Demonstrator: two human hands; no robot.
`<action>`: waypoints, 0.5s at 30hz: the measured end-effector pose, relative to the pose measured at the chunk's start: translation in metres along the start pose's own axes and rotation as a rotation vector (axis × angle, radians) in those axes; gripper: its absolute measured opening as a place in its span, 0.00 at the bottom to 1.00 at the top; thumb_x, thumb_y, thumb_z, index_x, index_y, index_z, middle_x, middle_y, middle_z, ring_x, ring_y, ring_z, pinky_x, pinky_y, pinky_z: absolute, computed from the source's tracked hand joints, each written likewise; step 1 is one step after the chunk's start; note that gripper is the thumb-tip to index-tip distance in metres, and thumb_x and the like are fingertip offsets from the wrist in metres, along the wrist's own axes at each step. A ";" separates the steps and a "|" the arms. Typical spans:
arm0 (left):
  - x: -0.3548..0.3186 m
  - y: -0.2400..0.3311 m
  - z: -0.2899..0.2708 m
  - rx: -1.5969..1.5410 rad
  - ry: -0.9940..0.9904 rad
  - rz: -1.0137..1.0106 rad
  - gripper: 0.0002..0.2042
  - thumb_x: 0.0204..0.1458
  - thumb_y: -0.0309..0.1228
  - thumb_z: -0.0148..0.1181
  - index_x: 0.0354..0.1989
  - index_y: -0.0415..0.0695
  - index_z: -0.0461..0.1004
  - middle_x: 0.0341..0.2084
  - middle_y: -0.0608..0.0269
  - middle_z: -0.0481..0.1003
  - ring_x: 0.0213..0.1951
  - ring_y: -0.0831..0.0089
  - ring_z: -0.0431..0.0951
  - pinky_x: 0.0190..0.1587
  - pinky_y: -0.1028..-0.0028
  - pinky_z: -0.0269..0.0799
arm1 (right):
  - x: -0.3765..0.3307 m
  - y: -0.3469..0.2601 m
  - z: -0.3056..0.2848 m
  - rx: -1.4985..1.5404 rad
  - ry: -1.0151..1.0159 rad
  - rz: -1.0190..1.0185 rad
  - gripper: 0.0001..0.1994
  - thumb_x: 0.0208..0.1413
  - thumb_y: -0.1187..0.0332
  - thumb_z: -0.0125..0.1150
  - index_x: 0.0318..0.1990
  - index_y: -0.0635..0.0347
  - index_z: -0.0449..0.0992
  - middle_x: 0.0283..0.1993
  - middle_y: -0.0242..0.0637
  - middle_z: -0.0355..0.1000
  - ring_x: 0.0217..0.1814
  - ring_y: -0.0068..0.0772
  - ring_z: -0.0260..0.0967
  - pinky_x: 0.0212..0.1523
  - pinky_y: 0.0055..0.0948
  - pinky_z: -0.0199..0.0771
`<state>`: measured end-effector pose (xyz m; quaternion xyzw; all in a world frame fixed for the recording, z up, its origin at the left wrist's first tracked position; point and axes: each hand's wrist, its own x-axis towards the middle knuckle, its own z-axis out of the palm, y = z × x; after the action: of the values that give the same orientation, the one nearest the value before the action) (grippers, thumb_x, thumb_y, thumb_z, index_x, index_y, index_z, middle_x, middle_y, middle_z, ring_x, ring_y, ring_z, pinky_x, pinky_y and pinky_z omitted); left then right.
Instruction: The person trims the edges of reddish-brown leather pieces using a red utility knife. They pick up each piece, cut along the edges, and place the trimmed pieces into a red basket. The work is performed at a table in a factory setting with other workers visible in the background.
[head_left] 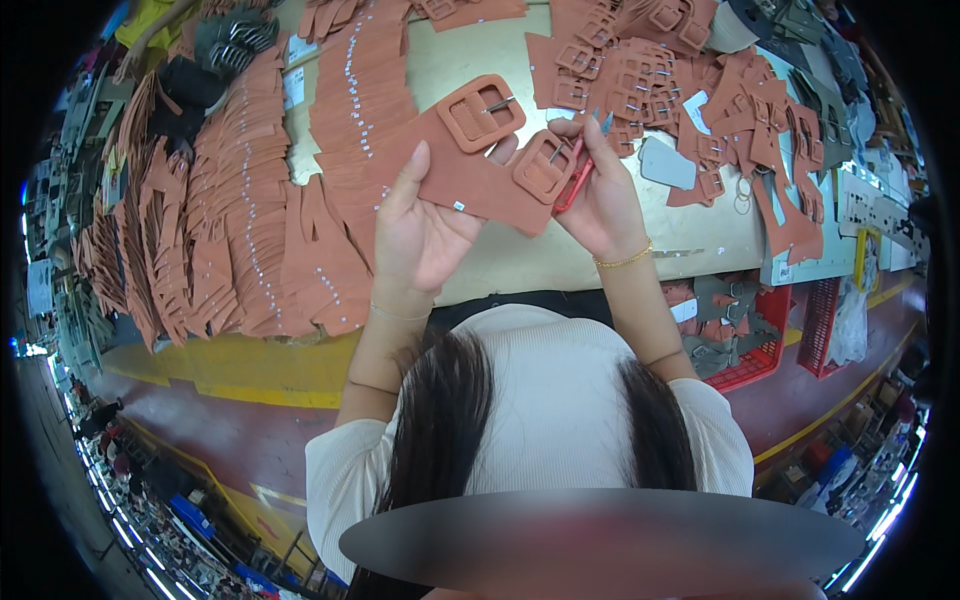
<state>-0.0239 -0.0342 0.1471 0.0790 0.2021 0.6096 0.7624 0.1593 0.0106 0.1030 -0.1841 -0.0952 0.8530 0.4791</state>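
My left hand [425,235] holds a flat reddish-brown leather piece [440,165] from below, its thumb on the front edge. Two leather-covered buckles with metal prongs are on that piece: a larger buckle [458,123] at its far edge and a smaller buckle [540,178] toward its right end. Beside the smaller buckle, my right hand [607,205] is closed around red-handled snips [577,180], tips pointing away from me. Its fingers also reach the smaller buckle's edge. Whether the buckles are fastened to the leather cannot be made out.
Fanned stacks of leather pieces [240,200] with small white tags cover the table's left. Several buckled straps [640,80] lie at the far right, near a grey card [667,164]. A red crate [765,335] stands below the table's right edge; dark buckles [245,35] lie far left.
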 end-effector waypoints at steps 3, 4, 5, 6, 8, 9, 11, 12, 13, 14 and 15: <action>0.001 0.004 0.001 -0.054 -0.007 -0.028 0.27 0.64 0.41 0.40 0.67 0.36 0.48 0.64 0.44 0.55 0.66 0.49 0.55 0.66 0.51 0.55 | -0.003 -0.001 -0.003 0.010 0.038 -0.012 0.20 0.67 0.54 0.42 0.47 0.64 0.69 0.48 0.41 0.68 0.53 0.35 0.67 0.56 0.37 0.69; 0.001 0.004 0.001 -0.064 0.012 -0.037 0.28 0.64 0.41 0.40 0.67 0.36 0.48 0.64 0.44 0.54 0.66 0.49 0.56 0.66 0.51 0.55 | -0.004 -0.001 -0.003 0.016 0.034 -0.012 0.20 0.67 0.54 0.42 0.47 0.64 0.69 0.48 0.41 0.68 0.54 0.35 0.67 0.56 0.37 0.69; 0.001 0.005 0.000 -0.063 -0.002 -0.032 0.29 0.64 0.43 0.40 0.67 0.37 0.48 0.65 0.44 0.53 0.66 0.48 0.54 0.66 0.50 0.53 | -0.004 -0.001 -0.003 0.021 0.030 -0.013 0.20 0.67 0.54 0.42 0.47 0.64 0.69 0.48 0.41 0.68 0.54 0.35 0.68 0.56 0.37 0.69; 0.002 0.005 0.000 -0.056 0.003 -0.025 0.30 0.63 0.45 0.40 0.68 0.38 0.47 0.66 0.45 0.52 0.67 0.47 0.52 0.67 0.50 0.52 | -0.004 -0.002 -0.004 0.022 0.035 -0.018 0.20 0.67 0.54 0.42 0.47 0.64 0.69 0.48 0.42 0.68 0.54 0.36 0.68 0.56 0.37 0.69; 0.002 0.006 -0.001 -0.076 -0.005 -0.019 0.33 0.62 0.49 0.41 0.68 0.40 0.46 0.67 0.45 0.51 0.68 0.46 0.50 0.67 0.49 0.50 | -0.004 -0.002 -0.003 0.024 0.045 -0.028 0.20 0.67 0.54 0.42 0.47 0.65 0.69 0.48 0.42 0.69 0.54 0.36 0.68 0.56 0.37 0.69; 0.002 0.006 -0.001 -0.103 -0.019 -0.018 0.34 0.61 0.50 0.41 0.68 0.40 0.46 0.67 0.45 0.50 0.67 0.45 0.50 0.67 0.49 0.50 | -0.004 -0.002 -0.003 0.023 0.042 -0.032 0.20 0.67 0.54 0.42 0.47 0.65 0.69 0.47 0.42 0.69 0.54 0.36 0.68 0.56 0.37 0.69; 0.002 0.007 -0.001 -0.128 -0.025 -0.011 0.35 0.60 0.53 0.42 0.68 0.40 0.47 0.66 0.44 0.51 0.67 0.44 0.51 0.67 0.49 0.51 | -0.004 -0.003 -0.003 0.014 0.052 -0.042 0.20 0.67 0.54 0.42 0.47 0.65 0.69 0.47 0.42 0.69 0.53 0.36 0.68 0.56 0.37 0.69; 0.002 0.007 -0.001 -0.125 -0.017 -0.006 0.36 0.60 0.54 0.42 0.68 0.39 0.48 0.66 0.44 0.52 0.66 0.44 0.53 0.66 0.49 0.51 | -0.004 -0.003 -0.003 0.018 0.042 -0.038 0.20 0.67 0.55 0.42 0.47 0.65 0.70 0.47 0.42 0.69 0.53 0.36 0.68 0.56 0.37 0.70; 0.002 0.007 -0.001 -0.126 -0.012 -0.002 0.36 0.59 0.55 0.42 0.67 0.39 0.49 0.65 0.43 0.53 0.66 0.43 0.54 0.66 0.49 0.52 | -0.004 -0.002 -0.003 0.015 0.049 -0.039 0.20 0.67 0.55 0.42 0.46 0.65 0.70 0.47 0.42 0.69 0.53 0.36 0.69 0.55 0.38 0.70; 0.002 0.007 -0.001 -0.122 -0.006 0.001 0.36 0.59 0.55 0.43 0.67 0.39 0.49 0.65 0.43 0.53 0.66 0.43 0.54 0.66 0.49 0.51 | -0.003 -0.002 -0.003 0.009 0.057 -0.040 0.20 0.67 0.55 0.42 0.46 0.65 0.70 0.47 0.42 0.69 0.53 0.36 0.69 0.55 0.38 0.70; 0.002 0.007 -0.001 -0.120 -0.002 0.002 0.36 0.59 0.54 0.43 0.67 0.39 0.49 0.65 0.43 0.53 0.66 0.43 0.54 0.66 0.48 0.51 | -0.003 -0.002 -0.003 0.013 0.059 -0.038 0.20 0.67 0.55 0.41 0.46 0.65 0.70 0.47 0.42 0.69 0.53 0.36 0.69 0.55 0.38 0.70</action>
<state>-0.0305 -0.0310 0.1481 0.0339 0.1641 0.6213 0.7654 0.1633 0.0087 0.1020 -0.2043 -0.0788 0.8385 0.4990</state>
